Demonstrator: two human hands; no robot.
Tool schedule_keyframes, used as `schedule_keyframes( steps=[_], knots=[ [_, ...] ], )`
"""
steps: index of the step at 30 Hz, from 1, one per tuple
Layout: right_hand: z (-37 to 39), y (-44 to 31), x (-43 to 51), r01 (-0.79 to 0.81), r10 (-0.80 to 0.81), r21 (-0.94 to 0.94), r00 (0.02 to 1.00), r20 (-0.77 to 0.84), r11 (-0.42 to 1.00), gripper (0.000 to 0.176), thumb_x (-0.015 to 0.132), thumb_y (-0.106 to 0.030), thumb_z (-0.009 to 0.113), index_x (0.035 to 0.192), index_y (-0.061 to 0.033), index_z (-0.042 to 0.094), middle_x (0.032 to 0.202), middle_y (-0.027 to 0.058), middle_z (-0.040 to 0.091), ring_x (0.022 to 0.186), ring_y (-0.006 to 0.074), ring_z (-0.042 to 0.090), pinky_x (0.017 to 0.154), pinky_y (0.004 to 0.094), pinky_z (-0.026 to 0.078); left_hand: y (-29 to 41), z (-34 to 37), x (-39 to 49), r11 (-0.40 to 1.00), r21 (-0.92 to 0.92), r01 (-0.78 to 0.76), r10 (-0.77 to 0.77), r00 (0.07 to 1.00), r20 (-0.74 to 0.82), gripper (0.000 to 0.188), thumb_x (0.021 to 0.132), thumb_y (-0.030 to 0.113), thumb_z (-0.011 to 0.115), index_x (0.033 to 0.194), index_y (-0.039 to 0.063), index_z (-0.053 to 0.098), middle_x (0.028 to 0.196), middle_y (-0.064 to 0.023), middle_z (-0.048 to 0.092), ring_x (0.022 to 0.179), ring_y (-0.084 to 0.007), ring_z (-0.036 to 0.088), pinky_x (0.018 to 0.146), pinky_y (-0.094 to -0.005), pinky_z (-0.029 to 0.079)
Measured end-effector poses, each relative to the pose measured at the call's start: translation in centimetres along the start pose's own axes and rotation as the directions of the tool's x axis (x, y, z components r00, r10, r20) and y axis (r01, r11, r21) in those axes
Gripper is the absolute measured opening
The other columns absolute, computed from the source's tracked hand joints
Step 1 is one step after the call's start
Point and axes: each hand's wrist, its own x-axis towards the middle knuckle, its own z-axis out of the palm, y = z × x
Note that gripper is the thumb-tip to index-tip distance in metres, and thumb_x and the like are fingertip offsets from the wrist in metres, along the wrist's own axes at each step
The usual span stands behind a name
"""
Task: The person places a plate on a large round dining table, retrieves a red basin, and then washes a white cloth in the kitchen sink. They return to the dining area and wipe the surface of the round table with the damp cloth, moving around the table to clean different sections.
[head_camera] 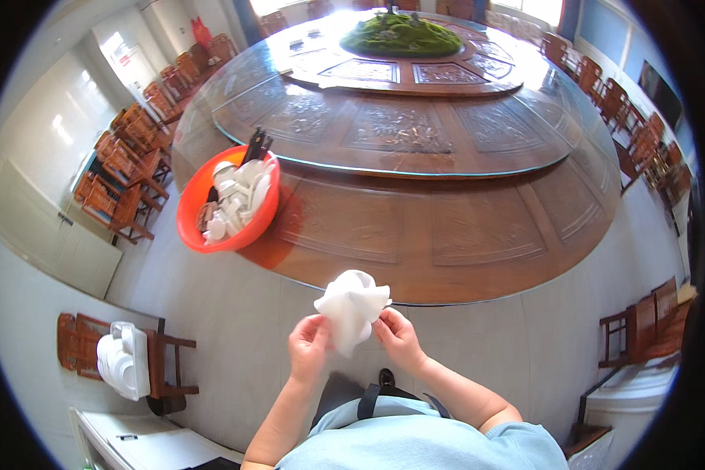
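A crumpled white cloth (352,305), soft and thin like a napkin, hangs between my two hands in front of my body. My left hand (310,345) pinches its left side between thumb and fingers. On the other side, my right hand (398,338) grips an edge the same way. The cloth's upper part bunches into folds and its lower tip looks blurred. Just beyond it lies the near rim of a large round carved wooden table (352,226) with a glass top.
An orange-red plastic basin (188,217) of white crockery and dark sticks stands at the table's left edge. A moss centrepiece (399,34) tops the raised turntable (487,170). Behind left, a wooden chair (167,364) bears a tray of white dishes (120,364). More wooden chairs (132,202) line the walls.
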Motion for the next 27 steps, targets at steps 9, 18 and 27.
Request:
schedule_keyframes(
  steps=[9,18,27],
  knots=[
    [-2.9,-2.7,5.8,0.007,-0.021,-0.059,0.971,-0.238,0.998,0.017,0.088,-0.003,0.054,0.104,-0.0021,0.055,0.088,0.0001,0.057,0.079,0.0062,0.052,0.070,0.0204,0.043,9.7,5.3,9.0,0.831,-0.381,-0.404,0.521,0.807,0.280,0.022,0.092,0.027,0.053,0.103,0.008,0.054,0.107,-0.0089,0.052,0.093,-0.0133,0.050,0.078,-0.0307,0.041],
    [-5.7,-0.4,16.0,-0.162,0.030,-0.232,0.873,-0.486,0.959,0.004,0.089,-0.002,0.052,0.085,-0.0045,0.051,0.072,-0.0044,0.048,0.065,0.0026,0.043,0.058,0.0177,0.036,26.0,6.1,13.8,0.540,-0.754,0.374,0.409,0.666,0.623,0.015,0.086,0.012,0.051,0.075,0.008,0.061,0.062,-0.0058,0.052,0.047,-0.0101,0.039,0.054,-0.0263,0.042],
    [-6.6,4.0,26.0,-0.206,0.085,-0.179,0.848,-0.523,0.962,0.003,0.089,-0.003,0.051,0.086,-0.0037,0.052,0.071,-0.0044,0.049,0.062,0.0034,0.042,0.056,0.0184,0.035,20.7,8.2,21.9,0.045,-0.733,0.679,0.523,0.609,0.596,0.018,0.086,0.018,0.053,0.078,0.004,0.062,0.070,-0.0142,0.057,0.053,-0.0142,0.046,0.055,-0.0257,0.037]
  ],
)
